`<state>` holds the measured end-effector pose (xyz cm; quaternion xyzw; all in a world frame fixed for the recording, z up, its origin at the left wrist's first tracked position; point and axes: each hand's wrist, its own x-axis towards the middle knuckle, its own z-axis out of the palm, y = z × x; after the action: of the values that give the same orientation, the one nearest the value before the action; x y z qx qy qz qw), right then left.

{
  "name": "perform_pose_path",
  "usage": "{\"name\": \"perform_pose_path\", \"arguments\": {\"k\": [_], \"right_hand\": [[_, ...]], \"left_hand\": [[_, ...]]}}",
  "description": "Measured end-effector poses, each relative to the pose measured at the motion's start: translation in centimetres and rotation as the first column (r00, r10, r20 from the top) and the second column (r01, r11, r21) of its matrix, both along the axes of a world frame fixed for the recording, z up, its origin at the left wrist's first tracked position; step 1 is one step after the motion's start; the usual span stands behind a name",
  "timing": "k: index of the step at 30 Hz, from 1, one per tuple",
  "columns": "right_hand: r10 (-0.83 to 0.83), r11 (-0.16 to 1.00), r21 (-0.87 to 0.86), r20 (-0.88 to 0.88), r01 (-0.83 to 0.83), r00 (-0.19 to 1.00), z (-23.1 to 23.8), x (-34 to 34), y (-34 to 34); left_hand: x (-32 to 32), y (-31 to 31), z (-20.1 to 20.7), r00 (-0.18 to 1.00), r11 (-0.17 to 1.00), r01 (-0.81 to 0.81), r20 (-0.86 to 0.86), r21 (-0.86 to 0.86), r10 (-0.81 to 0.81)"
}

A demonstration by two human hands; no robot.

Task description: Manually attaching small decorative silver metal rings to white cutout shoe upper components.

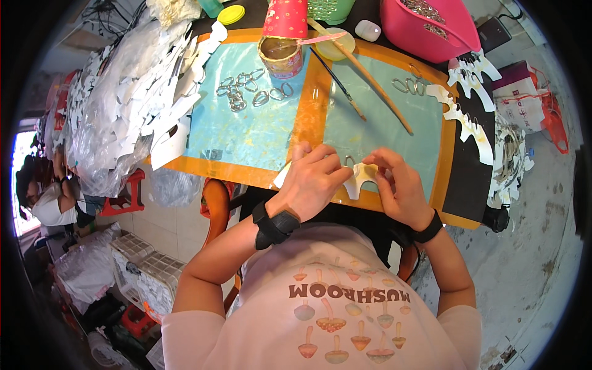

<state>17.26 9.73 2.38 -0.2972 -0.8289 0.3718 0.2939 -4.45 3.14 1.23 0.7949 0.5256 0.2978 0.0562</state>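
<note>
While the left hand (313, 179) bends over a white cutout (353, 187) at the counter's (464, 194) edge, nearer the person than the patterned tin (281, 60), the right hand (398, 184) curls at its right end; whether the fingertips pinch it, I cannot tell. Metal rings (237, 103) lie near-left of the tin, a wooden stick (370, 81) to its right.

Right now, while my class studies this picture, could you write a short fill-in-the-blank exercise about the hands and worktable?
1. Near the left hand and right hand, both wristbands are ____.
2. The basin holding small metal parts is ____.
3. The wooden stick lies to the ____ of the slim brush.
4. Most loose metal rings lie on the blue surface's ____ half.

Missing words: black; pink; right; left.
</note>
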Motion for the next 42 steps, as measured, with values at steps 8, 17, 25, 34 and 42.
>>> {"name": "perform_pose_path", "arguments": {"k": [8,17,25,34,42], "right_hand": [[0.0,0.991,0.129,0.171,-0.023,0.985,0.8,-0.7,-0.4],[0.044,0.95,0.294,0.206,-0.105,0.977,0.4,-1.5,0.1],[-0.05,0.895,0.441,0.254,-0.069,0.966,-0.2,-2.0,-0.6],[0.049,0.829,0.511,0.336,-0.226,0.941,0.3,-1.0,-0.6],[0.103,0.82,0.492,0.376,-0.293,0.921,0.5,0.0,-0.9]], "left_hand": [[-0.2,0.2,0.0,0.997,1.0,-0.006,0.071,-0.019,0.007],[0.4,0.3,0.1,0.987,0.997,-0.066,0.14,-0.043,0.072],[-0.2,-0.1,-0.5,0.999,0.999,-0.016,0.05,0.045,0.014],[-0.8,-1.3,-1.0,0.984,0.978,0.117,-0.155,0.171,-0.091],[-1.1,-2.5,0.1,0.912,0.972,0.198,-0.387,0.129,-0.134]]}}
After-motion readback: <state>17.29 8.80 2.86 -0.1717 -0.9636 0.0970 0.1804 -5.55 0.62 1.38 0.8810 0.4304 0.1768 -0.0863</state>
